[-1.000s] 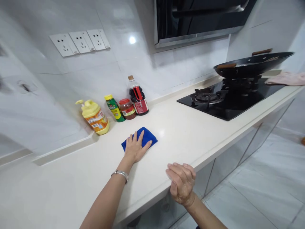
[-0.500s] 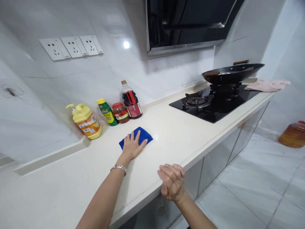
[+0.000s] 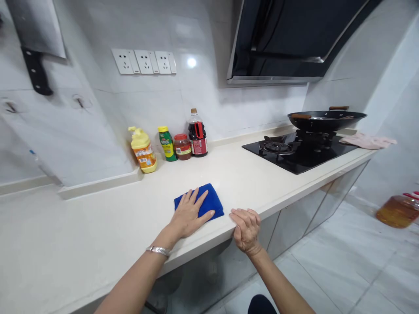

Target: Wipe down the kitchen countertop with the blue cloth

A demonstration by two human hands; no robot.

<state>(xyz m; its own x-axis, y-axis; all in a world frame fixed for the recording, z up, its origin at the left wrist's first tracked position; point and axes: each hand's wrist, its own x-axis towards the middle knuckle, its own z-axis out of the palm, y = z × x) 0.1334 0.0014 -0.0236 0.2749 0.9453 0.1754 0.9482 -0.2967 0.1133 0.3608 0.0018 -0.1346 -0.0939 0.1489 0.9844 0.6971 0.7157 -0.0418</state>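
Note:
My left hand (image 3: 190, 214), with a silver bracelet at the wrist, lies flat with fingers spread on a folded blue cloth (image 3: 212, 201). The cloth rests on the white countertop (image 3: 108, 226), close to its front edge, and the palm hides part of it. To the right of the cloth, my right hand (image 3: 246, 229) is curled over the counter's front edge, fingers on top and thumb below.
Along the wall stand a yellow pump bottle (image 3: 144, 150), a green bottle (image 3: 167, 144), a red-lidded jar (image 3: 182, 147) and a dark sauce bottle (image 3: 197, 135). A wok (image 3: 327, 124) sits on the gas stove (image 3: 294, 152), beside a pink cloth (image 3: 368, 141). A cleaver (image 3: 37, 39) hangs at left.
My left hand has slid the blue cloth toward the counter's front edge. My right hand keeps its hold on the edge. The view has turned left, bringing the cleaver into sight.

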